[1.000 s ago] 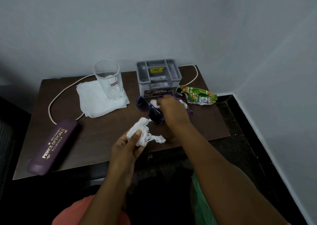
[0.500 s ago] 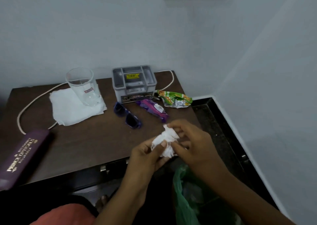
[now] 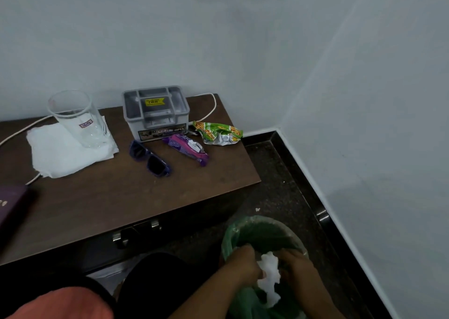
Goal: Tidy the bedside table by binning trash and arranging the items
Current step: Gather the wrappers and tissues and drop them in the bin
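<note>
Crumpled tissue [image 3: 268,272] — gripped from both sides, left hand [image 3: 243,262] and right hand [image 3: 296,267] curled onto it, down in the mouth of the green-lined bin [image 3: 229,234] beside the bedside table [image 3: 109,197]. On the tabletop: sunglasses [image 3: 149,158], purple wrapper [image 3: 185,148], green snack packet [image 3: 218,132], all near the grey organiser [image 3: 134,125].

Dark brown table [image 3: 116,197]; on it a white napkin [image 3: 63,155] at the left, a grey organiser [image 3: 155,116] with a yellow sticker [image 3: 154,101], dark blue sunglasses [image 3: 149,159], a purple wrapper [image 3: 185,148] and a green-and-orange packet [image 3: 218,132]. Near right, the bin liner [image 3: 230,236] is green, the tissue [image 3: 268,270] white.
</note>
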`<action>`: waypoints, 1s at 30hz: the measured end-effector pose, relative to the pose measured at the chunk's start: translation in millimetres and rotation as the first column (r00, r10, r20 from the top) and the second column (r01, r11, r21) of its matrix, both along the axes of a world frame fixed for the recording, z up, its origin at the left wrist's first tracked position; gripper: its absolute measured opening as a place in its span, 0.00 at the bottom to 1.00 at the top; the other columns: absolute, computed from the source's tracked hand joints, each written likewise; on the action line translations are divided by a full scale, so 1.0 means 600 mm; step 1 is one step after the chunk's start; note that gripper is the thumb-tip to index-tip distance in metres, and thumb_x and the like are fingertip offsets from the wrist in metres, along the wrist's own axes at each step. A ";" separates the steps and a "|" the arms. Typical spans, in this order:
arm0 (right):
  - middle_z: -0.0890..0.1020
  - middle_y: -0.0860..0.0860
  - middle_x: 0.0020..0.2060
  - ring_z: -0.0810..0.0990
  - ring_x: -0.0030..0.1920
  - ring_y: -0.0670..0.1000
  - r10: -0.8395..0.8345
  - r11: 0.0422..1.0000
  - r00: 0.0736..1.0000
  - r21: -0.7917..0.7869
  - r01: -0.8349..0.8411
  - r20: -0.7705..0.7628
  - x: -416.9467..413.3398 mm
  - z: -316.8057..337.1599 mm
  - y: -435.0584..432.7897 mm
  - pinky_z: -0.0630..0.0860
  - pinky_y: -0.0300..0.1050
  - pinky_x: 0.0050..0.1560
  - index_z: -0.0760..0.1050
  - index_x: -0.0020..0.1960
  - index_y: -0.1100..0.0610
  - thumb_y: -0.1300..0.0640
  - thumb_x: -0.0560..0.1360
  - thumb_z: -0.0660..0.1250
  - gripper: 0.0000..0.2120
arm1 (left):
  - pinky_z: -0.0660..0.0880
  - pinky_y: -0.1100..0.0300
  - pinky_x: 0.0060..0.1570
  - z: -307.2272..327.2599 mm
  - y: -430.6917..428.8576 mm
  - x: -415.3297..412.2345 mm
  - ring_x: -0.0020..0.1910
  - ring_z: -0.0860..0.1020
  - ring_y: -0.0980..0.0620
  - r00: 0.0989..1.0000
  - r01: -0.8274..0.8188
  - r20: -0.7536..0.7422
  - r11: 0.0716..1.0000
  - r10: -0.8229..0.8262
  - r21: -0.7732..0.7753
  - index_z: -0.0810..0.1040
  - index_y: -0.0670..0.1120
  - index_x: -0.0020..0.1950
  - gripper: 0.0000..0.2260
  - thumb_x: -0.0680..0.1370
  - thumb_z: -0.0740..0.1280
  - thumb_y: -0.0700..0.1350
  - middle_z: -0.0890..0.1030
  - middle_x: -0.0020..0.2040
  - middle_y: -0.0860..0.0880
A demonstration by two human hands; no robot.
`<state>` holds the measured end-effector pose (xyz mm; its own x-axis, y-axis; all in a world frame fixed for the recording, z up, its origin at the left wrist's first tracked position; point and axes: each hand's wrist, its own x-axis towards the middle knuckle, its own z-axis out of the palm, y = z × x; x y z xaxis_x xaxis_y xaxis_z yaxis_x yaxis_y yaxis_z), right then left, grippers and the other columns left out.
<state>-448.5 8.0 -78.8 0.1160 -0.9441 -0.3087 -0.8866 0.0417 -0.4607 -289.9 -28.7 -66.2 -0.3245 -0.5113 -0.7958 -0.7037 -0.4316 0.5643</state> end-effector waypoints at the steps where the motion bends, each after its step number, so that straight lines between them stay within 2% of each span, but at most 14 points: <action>1: 0.81 0.52 0.56 0.77 0.58 0.49 -0.002 1.000 1.000 -0.023 0.002 -0.008 0.009 0.006 -0.006 0.66 0.33 0.59 0.78 0.57 0.46 0.58 0.71 0.65 0.16 | 0.67 0.51 0.68 0.003 0.000 0.005 0.68 0.69 0.45 0.998 -0.055 0.003 0.996 0.055 -0.067 0.64 0.45 0.72 0.25 0.77 0.65 0.47 0.70 0.70 0.43; 3: 0.80 0.51 0.57 0.76 0.57 0.47 0.019 0.993 1.000 -0.115 -0.020 -0.007 0.034 0.023 -0.030 0.66 0.33 0.59 0.78 0.59 0.54 0.63 0.72 0.66 0.16 | 0.68 0.53 0.67 0.015 -0.010 0.015 0.66 0.71 0.47 0.951 -0.310 -0.083 0.927 0.299 -0.213 0.65 0.46 0.72 0.24 0.77 0.65 0.44 0.72 0.69 0.45; 5: 0.78 0.49 0.50 0.77 0.51 0.46 0.026 0.973 0.997 -0.232 -0.009 0.069 0.075 0.057 -0.071 0.69 0.35 0.52 0.78 0.54 0.54 0.63 0.73 0.67 0.11 | 0.67 0.55 0.68 0.035 -0.032 0.034 0.68 0.71 0.48 0.809 -0.588 -0.222 0.744 0.545 -0.316 0.65 0.46 0.73 0.24 0.77 0.65 0.42 0.71 0.69 0.47; 7: 0.78 0.50 0.49 0.77 0.48 0.48 0.059 0.941 0.985 -0.337 -0.001 0.161 0.128 0.085 -0.121 0.73 0.41 0.49 0.78 0.54 0.55 0.60 0.73 0.69 0.09 | 0.67 0.53 0.69 0.058 -0.054 0.063 0.68 0.70 0.49 0.624 -0.781 -0.384 0.529 0.680 -0.332 0.67 0.46 0.71 0.23 0.77 0.65 0.41 0.71 0.70 0.47; 8: 0.79 0.52 0.50 0.78 0.49 0.50 0.091 0.920 0.978 -0.392 -0.009 0.190 0.155 0.093 -0.148 0.74 0.43 0.50 0.78 0.55 0.56 0.58 0.73 0.69 0.11 | 0.67 0.54 0.67 0.071 -0.061 0.079 0.67 0.70 0.50 0.524 -0.851 -0.456 0.435 0.719 -0.293 0.67 0.46 0.71 0.22 0.77 0.65 0.40 0.71 0.68 0.49; 10: 0.78 0.53 0.55 0.77 0.55 0.52 0.153 0.902 0.966 -0.430 -0.049 0.210 0.210 0.103 -0.197 0.71 0.40 0.53 0.76 0.59 0.57 0.57 0.73 0.69 0.15 | 0.67 0.60 0.61 0.098 -0.071 0.114 0.62 0.70 0.56 0.370 -0.929 -0.520 0.319 0.770 -0.187 0.66 0.47 0.71 0.21 0.79 0.63 0.39 0.70 0.64 0.54; 12: 0.73 0.53 0.61 0.72 0.60 0.51 0.185 0.916 0.962 -0.389 -0.095 0.201 0.260 0.103 -0.237 0.66 0.37 0.55 0.71 0.65 0.56 0.57 0.73 0.68 0.21 | 0.66 0.62 0.59 0.114 -0.077 0.148 0.62 0.69 0.57 0.278 -0.960 -0.526 0.257 0.804 -0.114 0.65 0.47 0.72 0.20 0.80 0.61 0.40 0.69 0.63 0.54; 14: 0.70 0.54 0.64 0.71 0.62 0.52 0.180 0.930 0.961 -0.356 -0.096 0.210 0.296 0.093 -0.265 0.70 0.42 0.58 0.68 0.68 0.55 0.58 0.74 0.68 0.24 | 0.67 0.60 0.62 0.113 -0.083 0.176 0.65 0.70 0.53 0.199 -0.978 -0.532 0.205 0.823 -0.047 0.65 0.46 0.72 0.20 0.79 0.62 0.41 0.70 0.68 0.51; 17: 0.70 0.56 0.62 0.74 0.59 0.56 0.166 0.924 0.973 -0.370 -0.098 0.159 0.321 0.074 -0.287 0.76 0.51 0.55 0.69 0.66 0.56 0.61 0.74 0.67 0.21 | 0.68 0.61 0.60 0.114 -0.086 0.200 0.62 0.73 0.53 0.136 -0.985 -0.523 0.171 0.841 0.017 0.66 0.43 0.72 0.20 0.79 0.62 0.40 0.73 0.66 0.47; 22: 0.76 0.57 0.55 0.76 0.53 0.57 0.157 0.886 0.982 -0.454 -0.091 0.110 0.306 0.071 -0.280 0.73 0.48 0.48 0.75 0.59 0.59 0.64 0.75 0.62 0.14 | 0.68 0.60 0.63 0.114 -0.092 0.204 0.65 0.72 0.52 0.121 -0.981 -0.548 0.185 0.828 0.063 0.65 0.44 0.72 0.22 0.78 0.63 0.41 0.73 0.68 0.46; 24: 0.77 0.55 0.52 0.76 0.51 0.53 0.194 0.863 0.970 -0.496 -0.098 0.146 0.282 0.085 -0.258 0.72 0.44 0.46 0.76 0.56 0.59 0.64 0.74 0.63 0.12 | 0.69 0.61 0.60 0.118 -0.094 0.198 0.61 0.75 0.54 0.109 -0.978 -0.578 0.192 0.809 0.084 0.68 0.49 0.69 0.20 0.77 0.65 0.43 0.76 0.65 0.49; 25: 0.77 0.54 0.50 0.76 0.49 0.51 0.216 0.856 0.963 -0.505 -0.107 0.162 0.266 0.096 -0.243 0.70 0.41 0.46 0.76 0.54 0.58 0.65 0.73 0.64 0.11 | 0.71 0.61 0.58 0.122 -0.095 0.194 0.59 0.77 0.56 0.115 -0.976 -0.596 0.203 0.795 0.082 0.69 0.51 0.67 0.19 0.77 0.66 0.44 0.78 0.62 0.50; 27: 0.77 0.52 0.48 0.74 0.47 0.48 0.236 0.852 0.959 -0.507 -0.127 0.156 0.226 0.118 -0.209 0.66 0.35 0.45 0.76 0.52 0.58 0.65 0.72 0.66 0.10 | 0.72 0.60 0.56 0.129 -0.094 0.183 0.58 0.77 0.55 0.153 -0.964 -0.617 0.254 0.772 0.078 0.66 0.51 0.69 0.24 0.75 0.68 0.44 0.78 0.60 0.51; 30: 0.77 0.48 0.46 0.75 0.45 0.48 0.182 0.882 0.972 -0.461 -0.096 0.147 0.148 0.129 -0.152 0.66 0.33 0.43 0.76 0.52 0.57 0.64 0.71 0.69 0.10 | 0.74 0.63 0.50 0.125 -0.086 0.155 0.52 0.79 0.54 0.292 -0.909 -0.588 0.410 0.754 0.074 0.68 0.47 0.68 0.23 0.74 0.69 0.40 0.79 0.53 0.51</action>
